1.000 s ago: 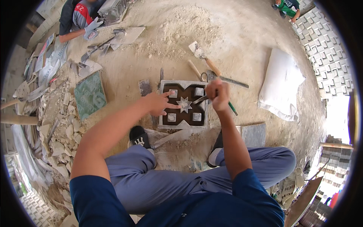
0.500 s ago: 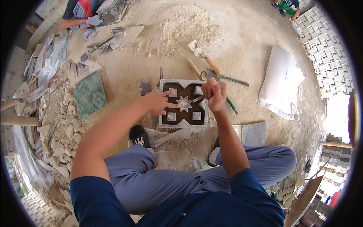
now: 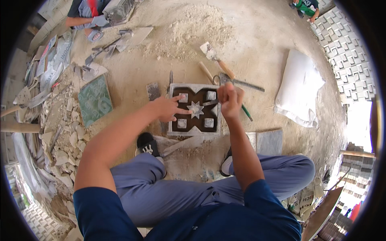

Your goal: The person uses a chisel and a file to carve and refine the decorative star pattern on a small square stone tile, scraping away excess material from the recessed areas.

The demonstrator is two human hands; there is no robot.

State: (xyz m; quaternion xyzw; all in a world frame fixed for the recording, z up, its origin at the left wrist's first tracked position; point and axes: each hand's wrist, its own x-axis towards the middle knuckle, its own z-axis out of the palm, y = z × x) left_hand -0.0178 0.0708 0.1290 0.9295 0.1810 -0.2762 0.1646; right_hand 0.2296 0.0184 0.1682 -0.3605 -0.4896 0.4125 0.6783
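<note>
In front of my feet lies a square grey block mold point(image 3: 194, 133) with dark brown recesses, a small square block near each corner and an eight-pointed star point(image 3: 196, 109) in the middle. My left hand point(image 3: 167, 109) rests over its left side with fingers spread; one fingertip touches the upper left square and another reaches the star. My right hand point(image 3: 230, 100) is closed at the right rim around a narrow metal tool, perhaps a small spatula. Its flat tip point(image 3: 209, 103) extends into the recess below the upper right square. The fist hides its handle.
Beyond the mold lie a wooden-handled trowel point(image 3: 226, 69) and a green-tipped rod point(image 3: 247, 113). A white sack point(image 3: 298, 90) lies right, a green tile point(image 3: 95, 99) left, beside rubble point(image 3: 66, 134). Loose powder point(image 3: 197, 30) is heaped farther off. Another person's gloved hand point(image 3: 99, 21) works at far left.
My right hand has shifted slightly right, and the tool's tip has moved up toward the upper right square. My left hand keeps its place.
</note>
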